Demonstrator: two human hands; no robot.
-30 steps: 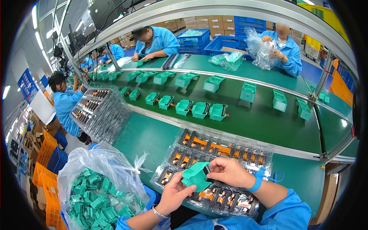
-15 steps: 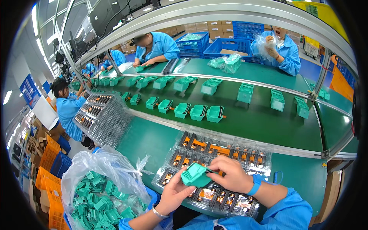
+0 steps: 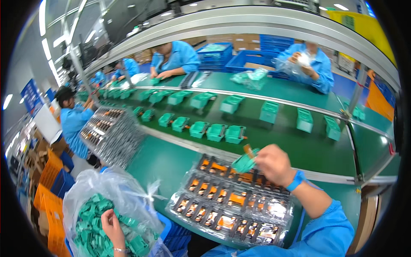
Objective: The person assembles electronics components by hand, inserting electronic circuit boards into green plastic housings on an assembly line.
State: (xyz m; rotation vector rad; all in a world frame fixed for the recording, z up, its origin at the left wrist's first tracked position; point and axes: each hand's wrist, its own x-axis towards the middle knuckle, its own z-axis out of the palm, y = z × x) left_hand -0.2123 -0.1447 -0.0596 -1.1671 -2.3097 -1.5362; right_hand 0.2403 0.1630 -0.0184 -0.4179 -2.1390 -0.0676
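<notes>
My right hand (image 3: 275, 165) pinches a green plastic housing (image 3: 245, 162) by its right end, and an orange strip sticks up from the part. Both are raised over the far edge of a clear plastic tray (image 3: 175, 201) filled with rows of black-and-orange components (image 3: 236, 198). My left hand (image 3: 112, 229) is over the open clear bag (image 3: 92, 180) at the lower left, its fingers loosely bent and nothing visible in them. Heaped green housings (image 3: 92, 233) lie in that bag just below and around the hand.
Beyond the tray runs a green conveyor (image 3: 274, 141) with two rows of green housings (image 3: 199, 129). A tall stack of filled clear trays (image 3: 113, 132) stands at left. A metal rail (image 3: 205, 32) spans overhead. Co-workers in blue sit across the line, one handling a clear bag (image 3: 295, 64).
My left hand has let go of the green housing and moved left to the bag. My right hand has carried the housing up and away toward the conveyor. The view has shifted slightly.
</notes>
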